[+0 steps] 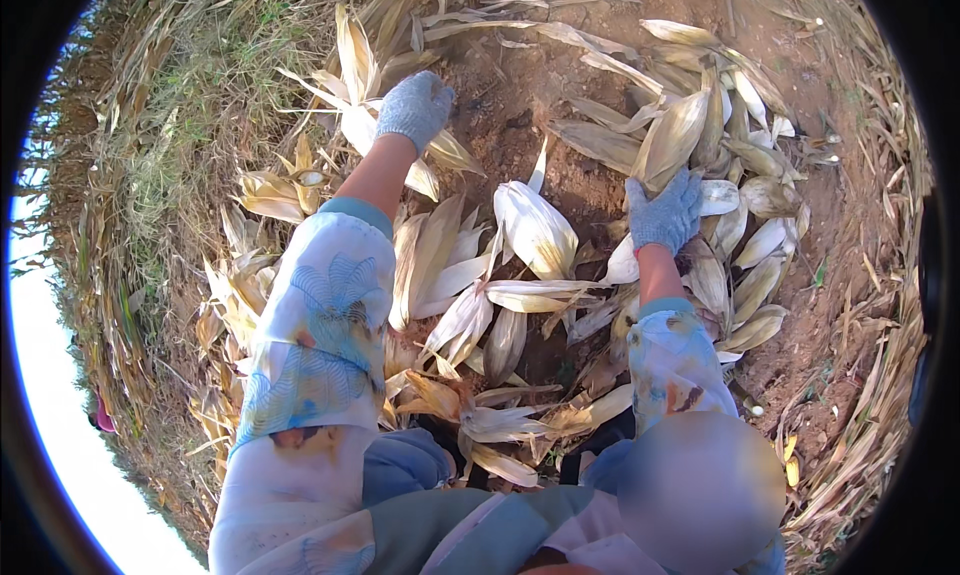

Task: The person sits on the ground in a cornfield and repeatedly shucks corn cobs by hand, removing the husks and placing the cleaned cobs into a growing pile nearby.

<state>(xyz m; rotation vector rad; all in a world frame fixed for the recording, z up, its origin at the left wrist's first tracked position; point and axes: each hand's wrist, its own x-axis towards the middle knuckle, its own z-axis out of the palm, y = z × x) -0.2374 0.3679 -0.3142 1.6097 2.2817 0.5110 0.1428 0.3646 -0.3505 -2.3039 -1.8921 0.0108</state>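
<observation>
My left hand (pixel 416 108), in a grey knit glove, has its fingers curled beside pale, spread corn husks (pixel 357 57) at the upper left; whether it grips anything is hidden. My right hand (pixel 667 209), gloved alike, lies at the lower end of a dry husked corn ear (pixel 671 140), at the left edge of a heap of ears on the right. Its thumb and fingers touch the husk, but the palm side is hidden. Between my hands, a large white corn husk (pixel 534 228) rests on the pile in front of me.
More dry corn husks (pixel 431 256) surround my knees. Reddish bare soil (pixel 510 95) lies beyond them. Grass (pixel 217 125) and dry stalks border the left, and flattened stalks (pixel 870 425) curve along the right. Yellow corn ears (pixel 792 470) lie at the lower right. Something pink shows at the far left.
</observation>
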